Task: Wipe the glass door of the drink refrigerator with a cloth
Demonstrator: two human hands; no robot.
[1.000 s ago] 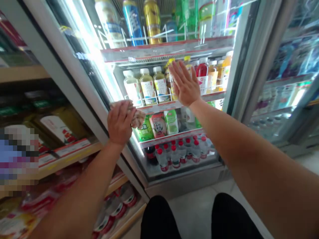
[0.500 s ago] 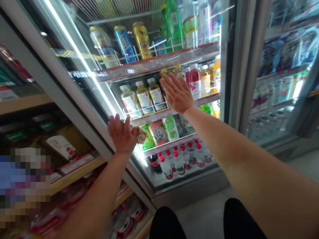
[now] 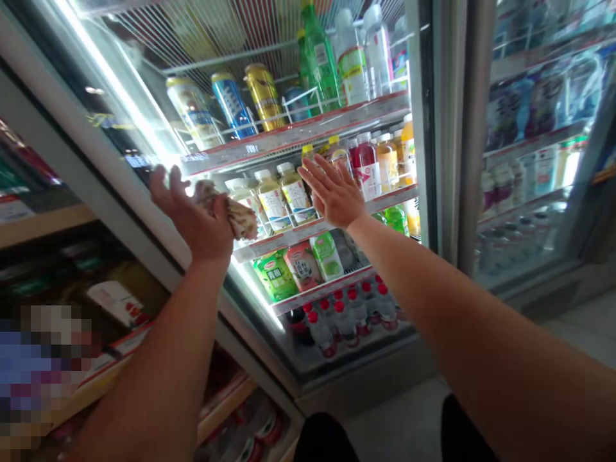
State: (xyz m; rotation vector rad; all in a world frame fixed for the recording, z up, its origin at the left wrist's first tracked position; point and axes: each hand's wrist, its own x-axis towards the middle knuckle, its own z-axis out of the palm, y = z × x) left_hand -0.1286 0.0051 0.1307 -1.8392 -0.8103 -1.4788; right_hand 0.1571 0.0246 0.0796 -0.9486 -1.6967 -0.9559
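Observation:
My left hand [image 3: 199, 221] is raised near the left edge of a lit glass-door drinks fridge, with a crumpled, patterned cloth [image 3: 241, 218] held under the palm and thumb. Its fingers are bent and partly spread. My right hand [image 3: 335, 194] lies flat, fingers stretched, against or just in front of the glass, with nothing in it. Behind the glass, near the right hand, are a red-juice bottle [image 3: 367, 168] and white-capped tea bottles [image 3: 273, 200]. Whether the right palm touches the glass is hard to tell.
Drink cans [image 3: 264, 97] and a green bottle [image 3: 323, 61] stand on the upper fridge shelf; red-capped water bottles [image 3: 344, 321] fill the bottom. To the left is a wooden shelf [image 3: 45, 224] with goods. A second glass-door fridge [image 3: 543, 154] stands to the right. My knees [image 3: 325, 439] are below.
My left hand has moved up and to the left along the door with the cloth. The right hand has stayed nearly in place, while the view has shifted slightly.

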